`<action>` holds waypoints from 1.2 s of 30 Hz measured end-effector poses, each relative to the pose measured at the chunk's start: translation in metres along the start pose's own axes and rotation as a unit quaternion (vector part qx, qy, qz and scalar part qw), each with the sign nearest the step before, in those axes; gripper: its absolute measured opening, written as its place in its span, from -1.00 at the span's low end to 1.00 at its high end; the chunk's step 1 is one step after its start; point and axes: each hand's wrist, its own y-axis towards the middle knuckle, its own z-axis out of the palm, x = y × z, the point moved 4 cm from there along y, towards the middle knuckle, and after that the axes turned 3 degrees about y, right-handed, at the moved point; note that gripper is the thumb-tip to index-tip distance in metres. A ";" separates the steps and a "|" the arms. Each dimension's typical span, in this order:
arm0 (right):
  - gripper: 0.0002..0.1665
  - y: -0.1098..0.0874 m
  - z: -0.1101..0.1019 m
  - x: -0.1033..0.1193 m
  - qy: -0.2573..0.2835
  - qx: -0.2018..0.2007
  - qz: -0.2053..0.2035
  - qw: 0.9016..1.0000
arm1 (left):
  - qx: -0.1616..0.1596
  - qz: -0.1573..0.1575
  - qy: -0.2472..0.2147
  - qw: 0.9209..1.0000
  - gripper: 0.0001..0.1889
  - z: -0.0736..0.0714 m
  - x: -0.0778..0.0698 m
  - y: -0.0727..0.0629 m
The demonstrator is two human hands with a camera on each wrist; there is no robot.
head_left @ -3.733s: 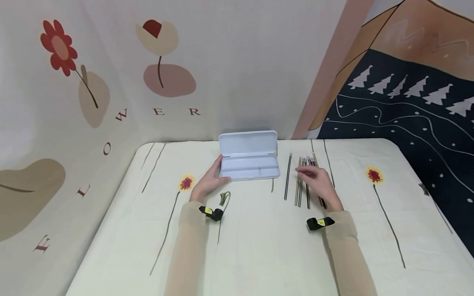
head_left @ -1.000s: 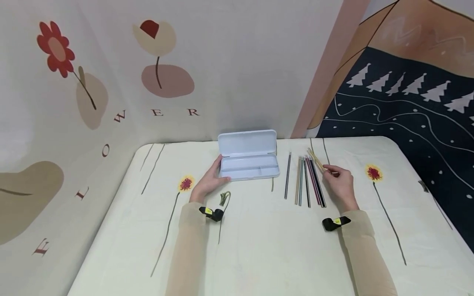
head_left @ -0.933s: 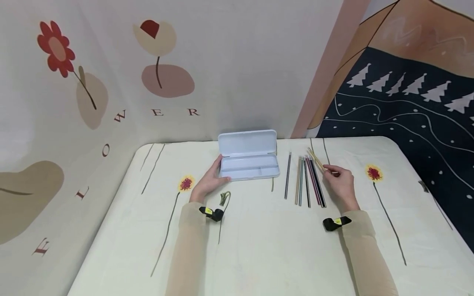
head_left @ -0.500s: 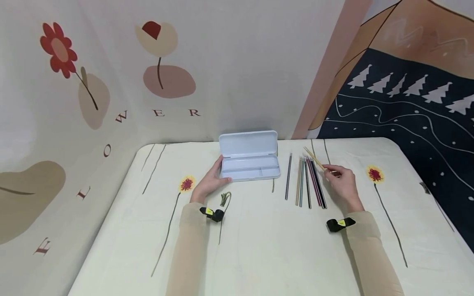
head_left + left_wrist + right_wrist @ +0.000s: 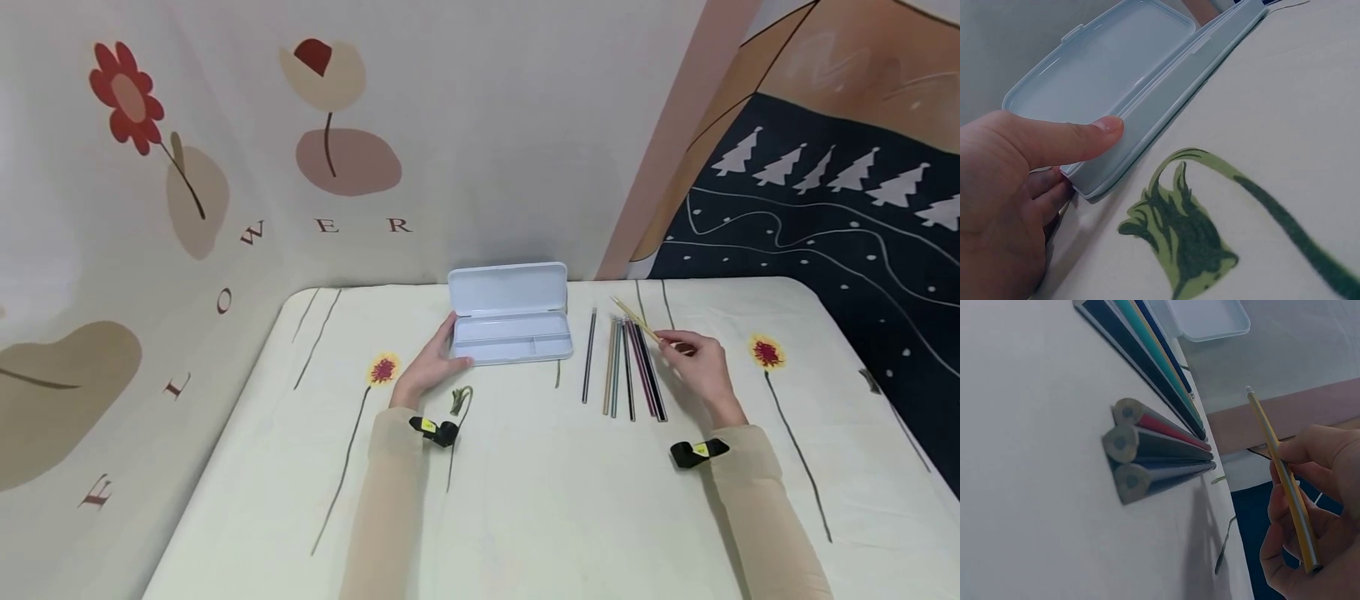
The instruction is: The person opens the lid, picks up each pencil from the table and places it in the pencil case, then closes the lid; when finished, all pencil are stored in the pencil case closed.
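A pale blue pencil case (image 5: 513, 352) stands with its lid up at the table's back edge. My left hand (image 5: 431, 367) grips its left end, with the thumb (image 5: 1107, 128) on the front wall and the other fingers partly hidden round the corner. My right hand (image 5: 699, 367) pinches a yellow pencil (image 5: 1294, 494) between thumb and fingers; its far end points up and left. Left of that hand, several pencils (image 5: 628, 375) lie roughly side by side on the cloth, their unsharpened ends facing the right wrist camera. One dark pencil (image 5: 589, 357) lies apart, nearest the case.
A white cloth with printed flowers (image 5: 525, 500) covers the table. Behind it hangs a pale printed curtain (image 5: 480, 167), with a dark tree-patterned one (image 5: 817, 217) at the right. The case's inner tray has a long compartment and shorter ones in front.
My right hand has moved right from over the pencils and now holds the yellow pencil, whose far end has swung left in the last second. The left hand stays on the case.
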 end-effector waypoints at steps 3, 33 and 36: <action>-0.71 0.001 0.000 0.001 -0.008 0.006 -0.010 1.000 | -0.002 0.001 -0.001 1.000 0.00 0.001 0.001 0.000; -0.78 0.020 0.036 0.023 -0.015 0.094 -0.078 0.992 | -0.003 -0.022 0.014 1.000 0.01 0.001 -0.001 0.000; -0.78 0.022 0.043 0.025 -0.009 0.106 -0.083 0.991 | -0.005 -0.022 0.010 1.000 0.01 0.000 -0.002 0.000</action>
